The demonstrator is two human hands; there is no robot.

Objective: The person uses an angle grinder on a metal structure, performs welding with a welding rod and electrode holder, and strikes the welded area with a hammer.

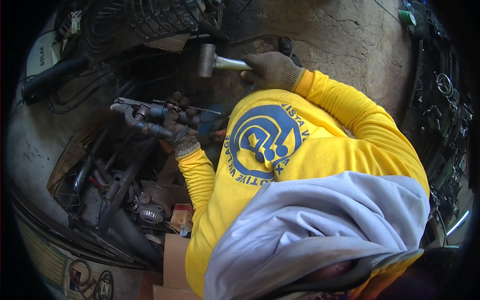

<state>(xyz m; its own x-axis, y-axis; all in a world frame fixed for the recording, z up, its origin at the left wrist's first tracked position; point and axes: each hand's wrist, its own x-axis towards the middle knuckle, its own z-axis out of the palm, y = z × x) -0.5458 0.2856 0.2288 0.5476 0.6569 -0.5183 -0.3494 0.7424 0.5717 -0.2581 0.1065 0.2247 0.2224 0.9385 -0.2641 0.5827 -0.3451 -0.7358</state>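
My right hand point(274, 69), in a dirty grey-brown work glove, grips the pale metal handle of a hammer point(205, 61). Its thick cylindrical steel head points left, raised apart from the metalwork. Lower and to the left, my gloved left hand point(181, 132) is closed among dark metal parts. What its fingers hold is hard to make out. Against that hand ends a grey bent pipe point(137, 122). Beside it lies a dark cylindrical metal assembly point(159, 111), with a thin rod point(205, 110) sticking out to the right. Shadow and the glove hide where these parts meet.
Coiled springs point(157, 17) pile up at the top. Metal bars point(120, 197) and a round finned motor-like part point(151, 204) lie at lower left, near a small red-and-tan box point(181, 217) and cardboard point(175, 260). Dark scrap point(435, 120) lines the right side.
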